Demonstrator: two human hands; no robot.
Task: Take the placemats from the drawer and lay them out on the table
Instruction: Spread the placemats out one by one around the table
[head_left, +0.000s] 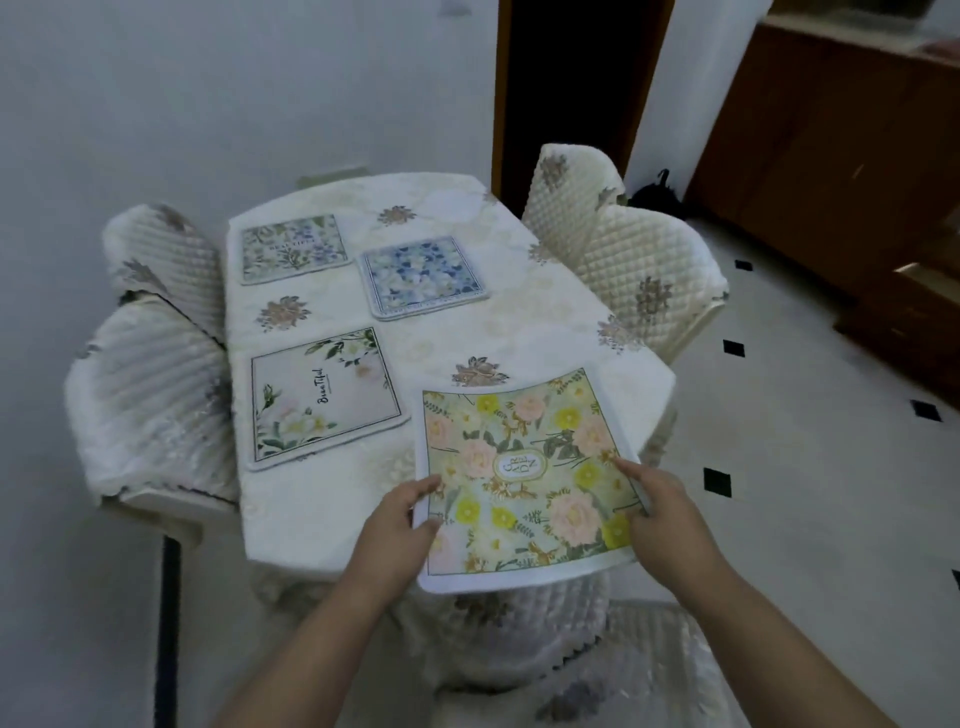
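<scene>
A yellow and pink floral placemat (524, 478) hangs over the near right corner of the table (441, 358), its near edge past the table's rim. My left hand (402, 525) pinches its left edge, and my right hand (657, 512) grips its right edge. Three more placemats lie flat on the cream tablecloth: a white one with green leaves and script (324, 397) at the near left, a blue floral one (423, 275) at the far right, and a pale green-blue one (293, 248) at the far left.
Quilted cream chairs stand around the table: two on the left (156, 410), two on the right (649, 280), one right below me (545, 623). A dark doorway (566, 93) opens behind the table. A brown wooden cabinet (841, 156) lines the right wall.
</scene>
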